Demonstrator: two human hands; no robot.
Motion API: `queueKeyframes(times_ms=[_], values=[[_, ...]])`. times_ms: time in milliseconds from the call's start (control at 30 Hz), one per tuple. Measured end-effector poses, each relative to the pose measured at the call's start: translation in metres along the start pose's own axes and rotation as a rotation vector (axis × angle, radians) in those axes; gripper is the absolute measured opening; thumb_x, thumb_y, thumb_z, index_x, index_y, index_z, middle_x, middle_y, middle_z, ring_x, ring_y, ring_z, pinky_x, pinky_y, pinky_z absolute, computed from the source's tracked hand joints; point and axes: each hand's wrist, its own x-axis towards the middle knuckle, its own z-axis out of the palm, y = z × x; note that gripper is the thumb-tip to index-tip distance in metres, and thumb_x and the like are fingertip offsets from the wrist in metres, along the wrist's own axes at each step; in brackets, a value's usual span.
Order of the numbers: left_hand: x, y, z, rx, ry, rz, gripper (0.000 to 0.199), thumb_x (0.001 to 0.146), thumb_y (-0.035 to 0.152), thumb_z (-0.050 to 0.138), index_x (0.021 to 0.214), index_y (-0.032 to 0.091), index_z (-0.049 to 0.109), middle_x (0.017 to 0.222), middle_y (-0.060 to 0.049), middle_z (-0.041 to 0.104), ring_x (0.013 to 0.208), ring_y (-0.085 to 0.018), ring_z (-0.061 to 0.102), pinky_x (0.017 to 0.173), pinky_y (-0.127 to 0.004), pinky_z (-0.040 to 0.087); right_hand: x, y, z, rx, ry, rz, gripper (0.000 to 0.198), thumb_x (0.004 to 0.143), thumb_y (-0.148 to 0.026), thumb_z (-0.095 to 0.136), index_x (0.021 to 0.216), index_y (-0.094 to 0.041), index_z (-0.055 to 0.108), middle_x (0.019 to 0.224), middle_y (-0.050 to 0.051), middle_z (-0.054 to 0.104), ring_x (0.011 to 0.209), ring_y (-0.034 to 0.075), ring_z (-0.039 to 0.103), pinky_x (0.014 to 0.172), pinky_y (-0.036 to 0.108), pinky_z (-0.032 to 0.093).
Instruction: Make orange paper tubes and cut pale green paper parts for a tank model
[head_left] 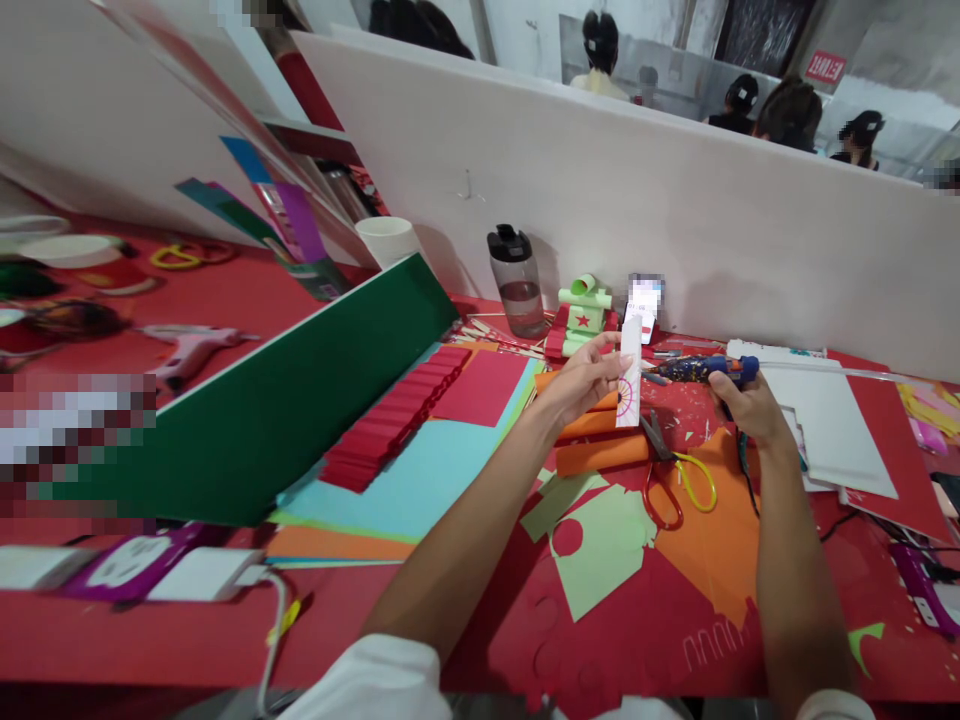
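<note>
Above a red worktop (187,640), the left hand (582,382) pinches a white strip (632,374); the right hand (754,408) wraps fingers around a blue glue gun (697,370).

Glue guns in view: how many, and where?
2. The blue glue gun is in the right hand; the pink glue gun lies at the left, beyond the green board. The board could hide more.

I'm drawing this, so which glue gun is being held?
The blue glue gun, gripped in the right hand; the pink glue gun lies unheld beyond the green board.
</note>
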Motion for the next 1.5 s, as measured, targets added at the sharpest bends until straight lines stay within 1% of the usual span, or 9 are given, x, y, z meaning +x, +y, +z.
queueKeyframes(times_ms=[233, 333, 467, 567, 700, 833, 1067, 1300, 1500], values=[[0.001, -0.002, -0.003, -0.006, 0.044, 0.006, 0.063, 0.062, 0.017, 0.101, 0.112, 0.018, 0.062, 0.076, 0.003, 0.074, 0.057, -0.009, 0.068, 0.055, -0.018, 0.054, -0.002, -0.006, 0.0, 0.029, -0.085, 0.029, 0.049, 0.088, -0.07, 0.07, 0.071, -0.024, 0.061, 0.053, -0.001, 0.056, 0.046, 0.014, 0.05, 0.045, 0.028, 0.042], [0.001, -0.002, -0.003, -0.006, 0.057, 0.017, 0.062, 0.062, 0.017, 0.1, 0.111, 0.018, 0.062, 0.075, 0.003, 0.074, 0.057, -0.01, 0.067, 0.057, -0.019, 0.055, -0.002, -0.007, 0.0, 0.051, -0.108, 0.052, 0.046, 0.086, -0.069, 0.072, 0.089, -0.023, 0.069, 0.06, -0.001, 0.062, 0.047, 0.014, 0.05, 0.046, 0.028, 0.043], [0.002, -0.001, -0.001, 0.002, 0.087, 0.015, 0.06, 0.063, 0.013, 0.099, 0.11, 0.018, 0.062, 0.069, 0.006, 0.069, 0.056, -0.01, 0.067, 0.057, -0.02, 0.055, -0.002, -0.007, 0.001, 0.086, -0.045, 0.081, 0.056, 0.081, -0.068, 0.077, 0.112, -0.022, 0.068, 0.065, -0.002, 0.066, 0.047, 0.014, 0.051, 0.047, 0.028, 0.044], [0.001, 0.0, -0.001, 0.007, 0.096, 0.011, 0.06, 0.064, 0.014, 0.099, 0.111, 0.018, 0.061, 0.065, 0.008, 0.065, 0.055, -0.01, 0.066, 0.054, -0.019, 0.053, -0.001, -0.008, 0.002, 0.08, -0.051, 0.049, 0.046, 0.085, -0.067, 0.074, 0.097, -0.023, 0.067, 0.062, -0.003, 0.062, 0.046, 0.013, 0.05, 0.046, 0.027, 0.042], [0.002, -0.002, -0.002, 0.005, 0.067, 0.017, 0.061, 0.063, 0.016, 0.1, 0.11, 0.018, 0.061, 0.071, 0.005, 0.07, 0.053, -0.008, 0.064, 0.053, -0.018, 0.053, 0.0, -0.009, 0.002, 0.036, -0.044, 0.011, 0.043, 0.088, -0.065, 0.072, 0.082, -0.023, 0.061, 0.057, -0.003, 0.057, 0.045, 0.013, 0.05, 0.046, 0.027, 0.04], [0.003, -0.003, -0.004, -0.004, 0.05, 0.02, 0.061, 0.063, 0.019, 0.1, 0.11, 0.017, 0.062, 0.074, 0.003, 0.073, 0.054, -0.009, 0.066, 0.054, -0.018, 0.053, 0.0, -0.011, 0.002, 0.019, -0.033, 0.002, 0.042, 0.089, -0.064, 0.071, 0.081, -0.024, 0.06, 0.057, -0.004, 0.057, 0.046, 0.013, 0.05, 0.047, 0.027, 0.041], [0.001, -0.002, -0.002, -0.021, 0.105, 0.009, 0.061, 0.063, 0.015, 0.1, 0.109, 0.018, 0.061, 0.068, 0.006, 0.069, 0.055, -0.01, 0.067, 0.05, -0.017, 0.052, -0.003, -0.013, -0.003, 0.001, -0.137, -0.008, 0.038, 0.087, -0.06, 0.073, 0.082, -0.023, 0.065, 0.054, -0.005, 0.052, 0.047, 0.012, 0.046, 0.047, 0.026, 0.038], [0.002, -0.003, -0.003, -0.004, 0.065, 0.022, 0.062, 0.062, 0.015, 0.1, 0.11, 0.018, 0.061, 0.074, 0.004, 0.073, 0.054, -0.008, 0.066, 0.055, -0.018, 0.054, -0.002, -0.017, 0.0, 0.012, -0.048, 0.039, 0.041, 0.086, -0.064, 0.072, 0.092, -0.023, 0.068, 0.051, -0.006, 0.051, 0.045, 0.014, 0.046, 0.046, 0.027, 0.039], [0.003, -0.002, -0.005, -0.021, 0.099, 0.018, 0.06, 0.063, 0.016, 0.1, 0.109, 0.017, 0.062, 0.069, 0.006, 0.07, 0.057, -0.009, 0.067, 0.051, -0.016, 0.052, -0.004, -0.016, -0.003, -0.045, -0.136, -0.01, 0.046, 0.087, -0.063, 0.07, 0.068, -0.023, 0.058, 0.051, -0.003, 0.052, 0.047, 0.013, 0.047, 0.046, 0.026, 0.037]])
